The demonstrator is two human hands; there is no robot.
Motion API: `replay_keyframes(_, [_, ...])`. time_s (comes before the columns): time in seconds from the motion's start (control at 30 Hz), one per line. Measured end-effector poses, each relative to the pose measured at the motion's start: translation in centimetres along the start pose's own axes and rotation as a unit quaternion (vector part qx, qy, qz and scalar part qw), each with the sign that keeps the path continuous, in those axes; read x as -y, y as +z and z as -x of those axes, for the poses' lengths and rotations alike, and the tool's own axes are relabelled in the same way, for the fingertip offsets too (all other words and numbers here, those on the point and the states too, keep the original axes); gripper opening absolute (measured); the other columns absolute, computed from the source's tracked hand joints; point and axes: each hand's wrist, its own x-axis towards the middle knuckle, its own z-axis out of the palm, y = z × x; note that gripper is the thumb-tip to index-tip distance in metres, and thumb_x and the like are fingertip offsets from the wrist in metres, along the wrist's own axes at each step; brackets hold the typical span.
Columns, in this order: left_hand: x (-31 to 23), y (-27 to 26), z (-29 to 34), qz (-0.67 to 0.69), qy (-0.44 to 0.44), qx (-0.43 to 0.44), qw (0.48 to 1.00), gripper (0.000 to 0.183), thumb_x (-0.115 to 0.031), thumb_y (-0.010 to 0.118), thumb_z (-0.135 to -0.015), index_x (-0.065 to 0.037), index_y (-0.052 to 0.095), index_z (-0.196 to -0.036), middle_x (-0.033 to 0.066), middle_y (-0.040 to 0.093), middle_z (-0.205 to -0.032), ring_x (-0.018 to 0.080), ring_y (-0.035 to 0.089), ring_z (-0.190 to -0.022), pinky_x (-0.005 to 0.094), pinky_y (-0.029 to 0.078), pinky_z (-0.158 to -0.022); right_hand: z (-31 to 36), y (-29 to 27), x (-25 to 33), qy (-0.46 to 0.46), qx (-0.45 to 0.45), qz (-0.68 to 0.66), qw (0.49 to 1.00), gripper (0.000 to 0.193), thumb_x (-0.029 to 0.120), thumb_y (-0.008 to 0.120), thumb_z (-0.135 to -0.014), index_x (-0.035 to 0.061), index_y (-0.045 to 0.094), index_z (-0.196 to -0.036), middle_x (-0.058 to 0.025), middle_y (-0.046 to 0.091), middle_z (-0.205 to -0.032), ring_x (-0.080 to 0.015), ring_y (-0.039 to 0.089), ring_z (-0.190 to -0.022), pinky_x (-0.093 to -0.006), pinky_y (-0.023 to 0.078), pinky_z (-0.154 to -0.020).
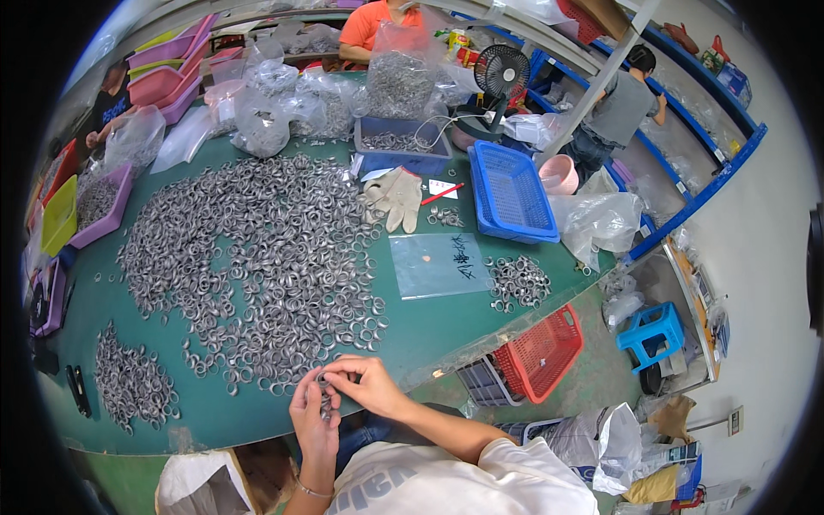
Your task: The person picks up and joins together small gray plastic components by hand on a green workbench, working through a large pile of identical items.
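Note:
Several small grey metal rings [325, 412] lie in the curled fingers of my left hand [314, 425], palm up at the table's near edge. My right hand [371, 386] meets it from the right, thumb and fingertips pinching one metal ring [321, 378] above the left fingers. Just beyond both hands spreads a large pile of loose metal rings [283, 249] on the green tabletop [412, 335]. A smaller heap of rings [133, 378] sits at the left, and another heap of rings [519, 283] lies to the right.
A clear plastic bag [438, 266], a work glove [396, 199], a red pen [443, 194] and a blue basket [513, 193] occupy the table's right half. Ring-filled bags [402, 81] line the back. Below the right edge stands a red crate [542, 356]. Other people [614, 112] are farther off.

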Motion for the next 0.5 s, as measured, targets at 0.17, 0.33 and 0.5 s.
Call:
replay_keyframes(0.17, [0.2, -0.7, -0.6, 0.039, -0.020, -0.016, 0.999, 0.026, -0.020, 0.051, -0.092, 0.002, 0.054, -0.104, 0.0009, 0.048, -0.067, 0.0041, 0.041, -0.049, 0.0145, 0.027, -0.033, -0.1, -0.4, 0.5, -0.104, 0.053, 0.094, 0.989, 0.017, 0.007, 0.058, -0.082, -0.0013, 0.062, -0.097, -0.0119, 0.060, -0.081, -0.0261, 0.056, -0.080, -0.0342, 0.044, -0.073])
replay_keyframes(0.33, [-0.7, -1.0, -0.1, 0.122, -0.068, 0.034, 0.990, 0.019, -0.014, 0.047, -0.092, 0.000, 0.054, -0.102, 0.0009, 0.045, -0.068, 0.0039, 0.035, -0.047, 0.0138, 0.026, -0.031, -1.5, -1.5, -0.2, -0.170, -0.080, 0.369, 0.910, 0.030, 0.012, 0.065, -0.074, 0.0026, 0.059, -0.102, -0.0103, 0.057, -0.093, -0.0270, 0.050, -0.087, -0.0366, 0.039, -0.078])
replay_keyframes(0.5, [-0.3, -1.8, -0.8, 0.263, -0.144, 0.042, 0.953, 0.025, -0.013, 0.045, -0.091, 0.001, 0.053, -0.110, 0.0060, 0.053, -0.082, 0.0066, 0.043, -0.053, 0.0145, 0.036, -0.035, -2.0, -0.9, -2.5, -0.167, -0.052, 0.458, 0.872, 0.028, 0.012, 0.066, -0.071, 0.0045, 0.059, -0.098, -0.0069, 0.052, -0.093, -0.0237, 0.047, -0.089, -0.0349, 0.036, -0.076])
